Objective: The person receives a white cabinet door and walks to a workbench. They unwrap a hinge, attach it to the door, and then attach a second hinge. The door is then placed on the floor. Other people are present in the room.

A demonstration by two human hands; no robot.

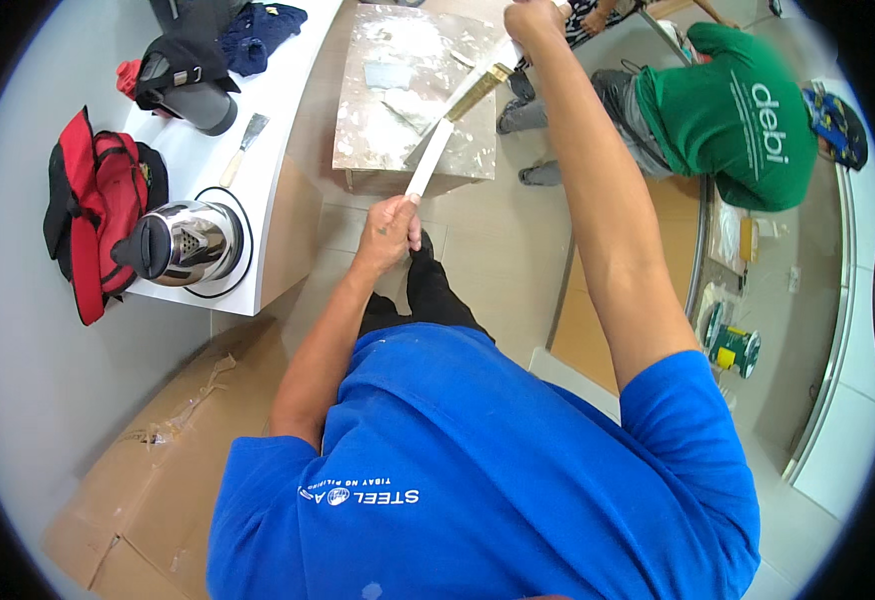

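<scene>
A long, narrow white strip [429, 165] runs slantwise between my two hands, over a low paint-spattered table [358, 110]. My left hand [390, 236] is closed round its near, lower end. Farther off and up to the right, at the top edge of the view, my right hand [536, 22] is closed round its far end. Alongside the strip's middle lies a narrow brownish-gold piece [479, 91]; whether it is fixed to the strip I cannot tell. A grey, blade-like edge shows beneath the strip, partly hidden.
On the left, a white counter [283, 110] bears a steel kettle [193, 243], a putty knife [245, 150], a red-and-black bag [108, 190] and a dark cap [186, 65]. A person in a green shirt [728, 115] bends at the right. Flattened cardboard [168, 470] lies lower left.
</scene>
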